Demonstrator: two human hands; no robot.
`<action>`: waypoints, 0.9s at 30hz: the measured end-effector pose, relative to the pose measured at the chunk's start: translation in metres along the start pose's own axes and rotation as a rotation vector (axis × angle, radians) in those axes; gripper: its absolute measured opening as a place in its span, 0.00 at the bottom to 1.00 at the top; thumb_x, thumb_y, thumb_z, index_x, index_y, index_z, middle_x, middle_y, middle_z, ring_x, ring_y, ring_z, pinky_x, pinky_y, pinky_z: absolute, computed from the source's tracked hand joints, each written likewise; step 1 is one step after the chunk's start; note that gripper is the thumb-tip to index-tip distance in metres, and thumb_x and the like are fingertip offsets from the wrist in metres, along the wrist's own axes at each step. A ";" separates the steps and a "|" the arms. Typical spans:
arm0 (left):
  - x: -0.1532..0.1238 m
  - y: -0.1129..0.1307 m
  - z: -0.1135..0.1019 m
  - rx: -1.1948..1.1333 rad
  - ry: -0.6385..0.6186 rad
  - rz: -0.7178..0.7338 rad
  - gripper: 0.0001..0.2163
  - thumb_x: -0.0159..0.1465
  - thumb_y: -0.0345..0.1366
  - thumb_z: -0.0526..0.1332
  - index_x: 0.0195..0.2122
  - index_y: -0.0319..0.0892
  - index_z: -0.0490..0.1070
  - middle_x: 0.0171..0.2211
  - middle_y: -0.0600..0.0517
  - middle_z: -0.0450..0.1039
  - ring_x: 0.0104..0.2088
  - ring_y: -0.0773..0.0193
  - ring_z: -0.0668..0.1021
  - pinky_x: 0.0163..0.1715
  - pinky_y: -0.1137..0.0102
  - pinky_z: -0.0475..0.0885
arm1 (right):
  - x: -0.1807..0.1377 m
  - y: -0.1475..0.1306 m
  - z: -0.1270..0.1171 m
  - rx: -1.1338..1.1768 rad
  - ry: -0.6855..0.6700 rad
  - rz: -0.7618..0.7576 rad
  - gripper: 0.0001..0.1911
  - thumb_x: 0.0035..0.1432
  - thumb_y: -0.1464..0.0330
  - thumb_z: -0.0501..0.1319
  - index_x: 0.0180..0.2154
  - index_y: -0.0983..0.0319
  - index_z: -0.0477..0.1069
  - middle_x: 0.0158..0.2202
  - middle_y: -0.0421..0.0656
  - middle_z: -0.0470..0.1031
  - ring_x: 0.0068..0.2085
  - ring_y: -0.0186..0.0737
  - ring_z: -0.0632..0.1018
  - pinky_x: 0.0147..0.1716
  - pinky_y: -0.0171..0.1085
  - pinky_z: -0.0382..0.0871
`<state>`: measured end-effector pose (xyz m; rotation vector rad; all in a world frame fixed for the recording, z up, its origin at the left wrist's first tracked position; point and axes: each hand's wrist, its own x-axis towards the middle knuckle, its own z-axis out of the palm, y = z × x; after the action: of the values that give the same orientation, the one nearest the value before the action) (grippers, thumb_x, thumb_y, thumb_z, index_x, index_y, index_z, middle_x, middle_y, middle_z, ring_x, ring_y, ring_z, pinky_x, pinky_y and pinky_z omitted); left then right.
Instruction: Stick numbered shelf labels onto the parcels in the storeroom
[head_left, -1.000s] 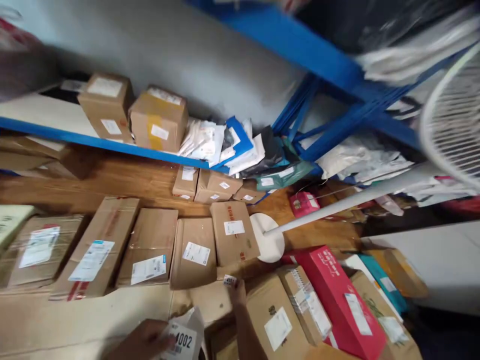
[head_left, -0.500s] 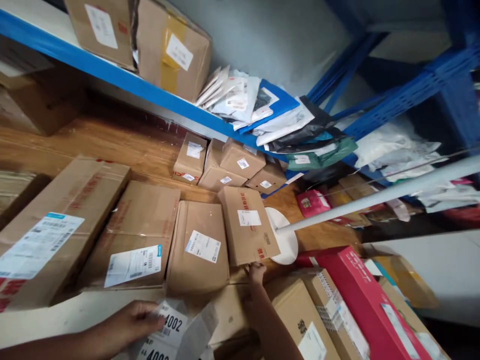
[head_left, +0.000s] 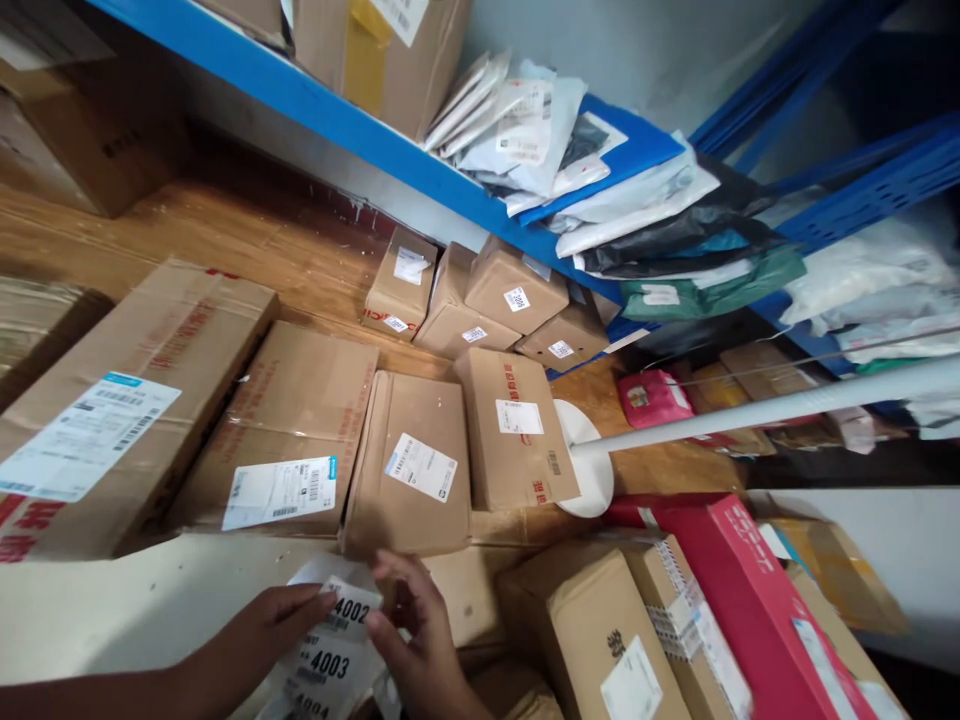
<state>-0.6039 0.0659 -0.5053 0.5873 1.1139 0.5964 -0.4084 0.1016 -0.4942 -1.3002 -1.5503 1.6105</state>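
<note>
We have both hands on a sheet of numbered labels (head_left: 330, 655) low in the view, over the pale cardboard at the near edge of the floor pile. Our left hand (head_left: 274, 625) pinches the sheet's left side, thumb on top near the sticker marked 4002 (head_left: 350, 610). Our right hand (head_left: 416, 630) closes thumb and forefinger on that sticker's right edge, so this grip is nearly shut on it; whether the sticker has begun to lift from the backing we cannot tell.

The sheet looks thin, light and floppy, and it sags where we do not support it. We judge that the sticker will curl and cling to itself once free, so a corner pinched between fingertips is the place to take it, with the other hand keeping the backing flat.

Just beyond our hands lies a row of taped cardboard parcels with white shipping labels; the nearest parcel (head_left: 411, 465) sits directly above the sheet. To the right lie a red carton (head_left: 750, 600) and the round white base of a stand (head_left: 592, 470). A blue shelf rail (head_left: 330, 110) crosses above, carrying boxes and soft mailer bags (head_left: 645, 215).
</note>
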 end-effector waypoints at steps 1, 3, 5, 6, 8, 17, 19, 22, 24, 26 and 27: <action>0.002 -0.001 0.005 0.028 0.029 0.028 0.27 0.52 0.62 0.56 0.29 0.39 0.76 0.28 0.50 0.78 0.32 0.57 0.77 0.33 0.68 0.70 | -0.002 -0.007 0.010 -0.047 -0.029 -0.020 0.14 0.55 0.60 0.61 0.42 0.58 0.73 0.38 0.44 0.71 0.30 0.33 0.69 0.27 0.32 0.63; 0.007 -0.002 0.013 0.064 0.100 0.075 0.23 0.53 0.58 0.58 0.30 0.40 0.75 0.29 0.51 0.77 0.34 0.56 0.76 0.35 0.68 0.70 | 0.001 -0.011 0.019 -0.104 -0.019 -0.021 0.08 0.56 0.63 0.60 0.32 0.60 0.75 0.31 0.42 0.70 0.30 0.33 0.69 0.28 0.32 0.61; 0.010 0.000 0.017 0.095 0.129 0.114 0.20 0.52 0.53 0.60 0.34 0.41 0.74 0.34 0.51 0.77 0.39 0.56 0.76 0.39 0.69 0.69 | 0.005 -0.003 0.019 -0.028 0.007 0.049 0.08 0.52 0.62 0.64 0.31 0.60 0.74 0.28 0.39 0.69 0.28 0.31 0.68 0.26 0.32 0.59; 0.011 0.002 0.017 0.126 0.127 0.119 0.19 0.51 0.51 0.60 0.35 0.41 0.74 0.35 0.51 0.77 0.40 0.56 0.75 0.40 0.69 0.69 | 0.007 0.003 0.019 0.050 0.022 0.115 0.11 0.48 0.61 0.66 0.33 0.60 0.73 0.27 0.38 0.68 0.26 0.30 0.66 0.25 0.31 0.58; 0.013 0.004 0.017 0.224 0.142 0.094 0.18 0.51 0.51 0.57 0.31 0.41 0.72 0.30 0.51 0.75 0.35 0.58 0.75 0.35 0.70 0.68 | 0.008 0.015 0.019 0.204 0.045 0.258 0.18 0.41 0.58 0.70 0.32 0.60 0.70 0.24 0.35 0.66 0.23 0.28 0.63 0.24 0.31 0.57; 0.023 0.002 0.007 0.339 0.079 0.064 0.17 0.53 0.51 0.56 0.29 0.40 0.69 0.26 0.53 0.73 0.29 0.61 0.74 0.29 0.70 0.66 | 0.014 0.028 0.028 0.283 0.090 0.461 0.24 0.32 0.49 0.70 0.24 0.61 0.69 0.15 0.33 0.64 0.16 0.27 0.60 0.17 0.31 0.53; 0.026 0.001 0.006 0.250 -0.010 0.052 0.15 0.49 0.44 0.60 0.34 0.39 0.71 0.28 0.53 0.74 0.31 0.60 0.75 0.31 0.71 0.67 | 0.017 0.027 0.024 0.250 0.159 0.454 0.24 0.33 0.49 0.69 0.25 0.61 0.70 0.14 0.33 0.63 0.15 0.27 0.59 0.16 0.31 0.52; 0.027 -0.002 0.007 0.134 -0.108 -0.012 0.15 0.47 0.40 0.63 0.35 0.38 0.71 0.29 0.52 0.75 0.30 0.61 0.75 0.31 0.70 0.67 | 0.019 0.025 0.017 0.195 0.192 0.396 0.22 0.37 0.50 0.67 0.25 0.61 0.71 0.14 0.32 0.62 0.16 0.27 0.59 0.16 0.31 0.50; 0.027 -0.004 0.007 0.045 -0.142 -0.055 0.16 0.46 0.40 0.64 0.35 0.38 0.71 0.29 0.52 0.76 0.30 0.61 0.75 0.31 0.70 0.67 | 0.018 0.024 0.013 0.175 0.190 0.360 0.20 0.39 0.50 0.66 0.24 0.61 0.71 0.14 0.33 0.62 0.17 0.28 0.60 0.17 0.32 0.51; 0.026 -0.004 0.007 -0.028 -0.154 -0.074 0.18 0.45 0.40 0.66 0.36 0.38 0.70 0.31 0.52 0.76 0.30 0.61 0.76 0.32 0.70 0.68 | 0.017 0.023 0.012 0.166 0.184 0.348 0.20 0.41 0.51 0.65 0.24 0.61 0.72 0.15 0.34 0.62 0.18 0.29 0.61 0.17 0.32 0.52; 0.026 -0.003 0.008 -0.051 -0.149 -0.079 0.19 0.45 0.41 0.67 0.36 0.38 0.70 0.31 0.52 0.76 0.30 0.61 0.76 0.32 0.70 0.68 | 0.017 0.023 0.012 0.166 0.178 0.347 0.20 0.41 0.51 0.65 0.24 0.61 0.72 0.15 0.34 0.62 0.18 0.29 0.61 0.17 0.32 0.53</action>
<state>-0.5879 0.0806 -0.5215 0.5327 0.9749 0.5031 -0.4202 0.1074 -0.5221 -1.6352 -1.1038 1.7304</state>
